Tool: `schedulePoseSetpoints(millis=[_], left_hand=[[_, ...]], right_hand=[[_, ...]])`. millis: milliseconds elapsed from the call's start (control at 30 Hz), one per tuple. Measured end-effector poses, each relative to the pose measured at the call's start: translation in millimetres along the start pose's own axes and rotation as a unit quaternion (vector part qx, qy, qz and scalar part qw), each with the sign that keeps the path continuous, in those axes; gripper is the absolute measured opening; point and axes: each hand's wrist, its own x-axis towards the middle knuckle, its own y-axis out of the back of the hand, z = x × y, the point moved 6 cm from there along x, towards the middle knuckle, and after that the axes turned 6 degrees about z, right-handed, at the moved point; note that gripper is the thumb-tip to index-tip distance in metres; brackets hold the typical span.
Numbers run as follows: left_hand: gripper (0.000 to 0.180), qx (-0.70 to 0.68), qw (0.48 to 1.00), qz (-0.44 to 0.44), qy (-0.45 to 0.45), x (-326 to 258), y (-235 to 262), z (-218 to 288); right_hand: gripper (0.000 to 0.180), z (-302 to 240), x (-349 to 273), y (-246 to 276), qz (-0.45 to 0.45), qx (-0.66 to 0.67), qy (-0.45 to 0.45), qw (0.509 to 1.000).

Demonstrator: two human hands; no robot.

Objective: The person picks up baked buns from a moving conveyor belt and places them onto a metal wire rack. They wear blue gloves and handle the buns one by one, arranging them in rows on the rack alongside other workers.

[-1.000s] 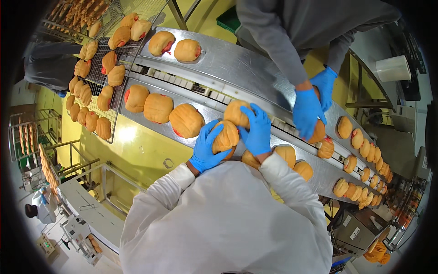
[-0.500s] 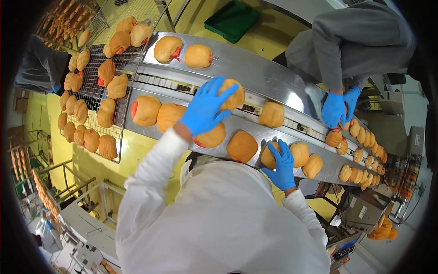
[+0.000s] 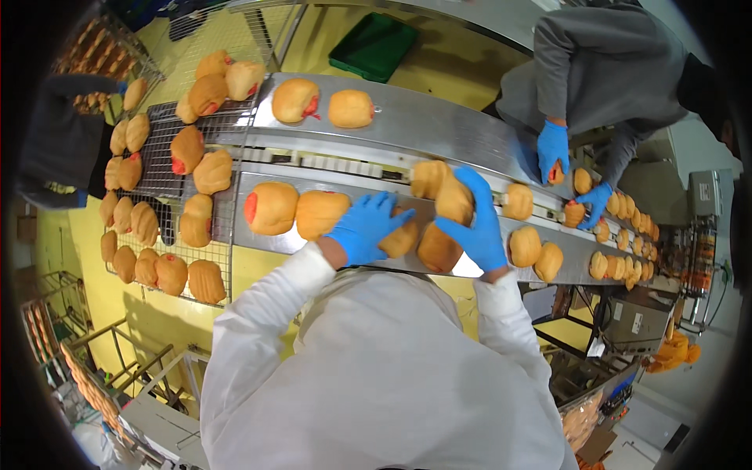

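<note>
At the middle of the frame the person in the white coat has both blue-gloved hands down on the near lane of the steel conveyor [image 3: 439, 133]. The left hand [image 3: 366, 225] lies with fingers spread flat, its fingertips resting against a golden bun [image 3: 401, 239] just right of it, not closed around it. The right hand [image 3: 475, 221] is cupped with fingers curved over another bun [image 3: 454, 197], gripping it from above; a third bun [image 3: 436, 249] sits touching beneath that hand, between the two gloves. Left of the left hand, two larger buns [image 3: 296, 210] lie side by side on the same lane, one showing a red filling at its end. On the far lane, toward the upper middle, a pair of buns [image 3: 323, 104] rests apart from the rest. A wire rack [image 3: 160, 145] at the left of the frame carries many more buns. In the upper right, a second person in a grey top has two blue-gloved hands [image 3: 553, 149] at the small buns further along the belt. A green tray [image 3: 374, 45] lies on the yellow floor at the top.
</note>
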Motion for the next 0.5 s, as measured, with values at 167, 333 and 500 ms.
schedulePoseSetpoints(millis=[167,333,500], left_hand=[[0.086,-0.017,0.999,-0.042,0.008,9,-22,12],[0.086,-0.027,0.999,-0.005,0.032,2,-16,15],[0.089,-0.043,0.995,0.027,0.090,0,-19,18]], right_hand=[[0.080,2,68,-103,-0.133,-0.110,0.110,0.979],[0.068,59,59,-86,-0.126,-0.107,0.074,0.983],[0.073,42,-14,13,-0.113,-0.135,-0.015,0.984]])
